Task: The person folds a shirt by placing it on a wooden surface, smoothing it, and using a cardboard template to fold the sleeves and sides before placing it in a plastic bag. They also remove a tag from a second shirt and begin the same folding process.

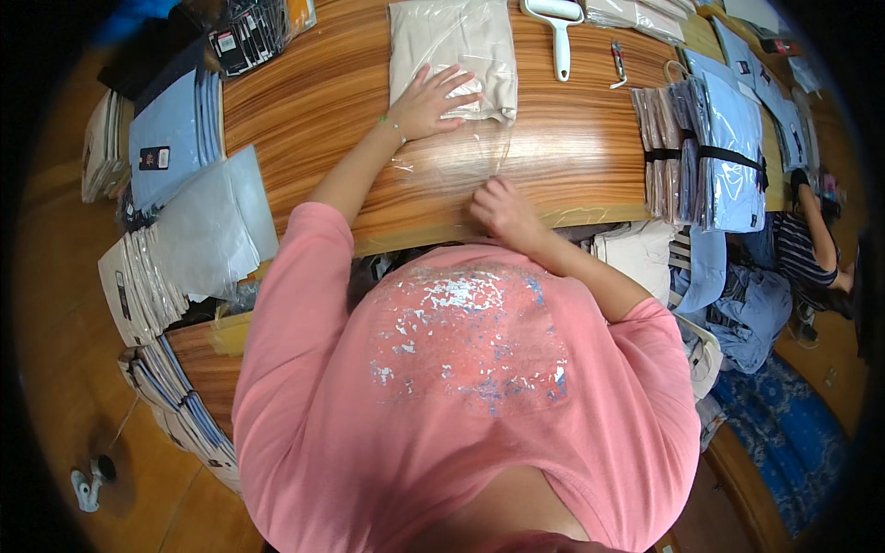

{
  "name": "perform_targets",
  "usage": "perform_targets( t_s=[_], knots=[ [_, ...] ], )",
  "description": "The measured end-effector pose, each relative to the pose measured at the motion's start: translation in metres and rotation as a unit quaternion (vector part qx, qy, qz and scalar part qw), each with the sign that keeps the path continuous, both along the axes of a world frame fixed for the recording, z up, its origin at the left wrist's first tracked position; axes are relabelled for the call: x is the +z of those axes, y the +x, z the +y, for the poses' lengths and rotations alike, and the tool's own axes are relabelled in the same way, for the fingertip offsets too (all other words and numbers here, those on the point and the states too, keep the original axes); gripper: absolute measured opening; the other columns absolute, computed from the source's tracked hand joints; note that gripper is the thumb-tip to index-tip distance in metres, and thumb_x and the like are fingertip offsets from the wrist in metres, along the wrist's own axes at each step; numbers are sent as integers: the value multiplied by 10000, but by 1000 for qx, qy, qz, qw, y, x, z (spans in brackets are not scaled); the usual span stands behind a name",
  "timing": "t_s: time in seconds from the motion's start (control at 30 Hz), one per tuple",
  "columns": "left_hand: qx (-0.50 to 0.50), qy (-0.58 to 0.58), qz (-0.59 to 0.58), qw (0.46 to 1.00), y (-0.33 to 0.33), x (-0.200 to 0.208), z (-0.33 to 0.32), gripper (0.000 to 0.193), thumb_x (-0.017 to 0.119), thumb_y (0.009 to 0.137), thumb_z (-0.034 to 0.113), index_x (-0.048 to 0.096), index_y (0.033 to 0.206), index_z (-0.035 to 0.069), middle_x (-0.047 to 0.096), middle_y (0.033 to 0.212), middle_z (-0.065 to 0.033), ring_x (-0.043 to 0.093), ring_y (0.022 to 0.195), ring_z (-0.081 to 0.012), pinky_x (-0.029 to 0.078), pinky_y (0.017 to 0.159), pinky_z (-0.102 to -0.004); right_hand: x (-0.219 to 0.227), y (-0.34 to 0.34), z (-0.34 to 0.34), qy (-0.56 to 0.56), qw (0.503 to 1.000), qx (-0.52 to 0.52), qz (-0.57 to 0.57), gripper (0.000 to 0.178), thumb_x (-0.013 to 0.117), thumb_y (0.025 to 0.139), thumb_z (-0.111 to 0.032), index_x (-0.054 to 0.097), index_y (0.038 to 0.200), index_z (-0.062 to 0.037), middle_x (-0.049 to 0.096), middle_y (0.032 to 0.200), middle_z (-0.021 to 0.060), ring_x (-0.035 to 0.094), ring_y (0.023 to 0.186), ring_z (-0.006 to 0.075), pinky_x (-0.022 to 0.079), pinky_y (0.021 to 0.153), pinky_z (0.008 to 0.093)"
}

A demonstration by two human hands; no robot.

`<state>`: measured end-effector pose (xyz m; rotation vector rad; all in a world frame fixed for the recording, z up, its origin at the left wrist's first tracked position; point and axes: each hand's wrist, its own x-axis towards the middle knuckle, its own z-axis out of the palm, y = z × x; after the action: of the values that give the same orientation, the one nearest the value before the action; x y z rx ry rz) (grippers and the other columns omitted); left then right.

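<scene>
A folded beige garment (452,51) lies inside a clear plastic bag at the far middle of the table. My left hand (429,103) rests flat on its near part, fingers spread. The bag's loose clear end (452,152) stretches from the garment toward me over the wood. Close to the table's front edge, my right hand (507,212) has its fingers closed at the near right corner of that plastic. How much film lies between those fingers is hidden.
A white lint roller (560,41) and a small red-handled cutter (618,63) lie beyond the bag, to the right. Bundled packaged clothes (728,147) stand at the table's right end. Blue folded shirts (175,138) and clear plastic bags (207,230) are at the left. Another person's arm (816,221) shows far right.
</scene>
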<state>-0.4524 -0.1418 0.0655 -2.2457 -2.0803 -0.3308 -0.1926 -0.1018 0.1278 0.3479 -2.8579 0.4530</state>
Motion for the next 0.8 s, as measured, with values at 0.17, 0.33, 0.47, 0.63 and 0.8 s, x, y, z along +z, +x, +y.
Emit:
perform_targets(
  t_s=[0.17, 0.33, 0.47, 0.63, 0.8],
  knots=[
    [4, -15, -5, 1000, 0, 3, -2, 537, 510, 843, 466, 388, 1353, 349, 250, 1478, -4, 210, 1361, -250, 144, 1071, -576, 13, 3, 25, -30, 999, -35, -23, 277, 618, 643, -92, 583, 917, -69, 508, 977, 85, 477, 971, 251, 356, 930, 415],
    [-2, -10, -13, 1000, 1, 7, 0, 534, 508, 847, 452, 382, 1356, 353, 245, 1479, -1, 207, 1363, -245, 136, 1076, -572, 4, -19, 61, 46, 986, -131, -95, 191, 567, 722, -106, 607, 907, -78, 571, 998, 48, 504, 1025, 198, 362, 930, 387],
    [1, -20, -5, 1000, 0, 6, -1, 526, 509, 850, 445, 385, 1353, 355, 250, 1477, -1, 209, 1362, -242, 125, 1082, -564, 4, -10, 65, 53, 987, -114, -101, 155, 518, 768, -126, 621, 875, -84, 609, 919, 23, 540, 1000, 168, 394, 900, 358],
    [-2, -15, -6, 1000, 1, 5, -1, 515, 505, 852, 441, 397, 1347, 348, 259, 1473, -4, 213, 1361, -241, 121, 1085, -558, 8, 2, 59, 54, 988, -115, 92, 174, 542, 749, -133, 627, 893, -83, 595, 844, 22, 568, 872, 180, 428, 827, 354],
    [5, -20, -7, 1000, 3, 5, 0, 520, 504, 849, 445, 398, 1348, 340, 258, 1473, -6, 213, 1360, -243, 120, 1086, -560, 5, 21, 49, 27, 991, -135, 8, 206, 564, 745, -129, 628, 932, -71, 623, 931, 32, 580, 909, 184, 437, 811, 349]
  ],
)
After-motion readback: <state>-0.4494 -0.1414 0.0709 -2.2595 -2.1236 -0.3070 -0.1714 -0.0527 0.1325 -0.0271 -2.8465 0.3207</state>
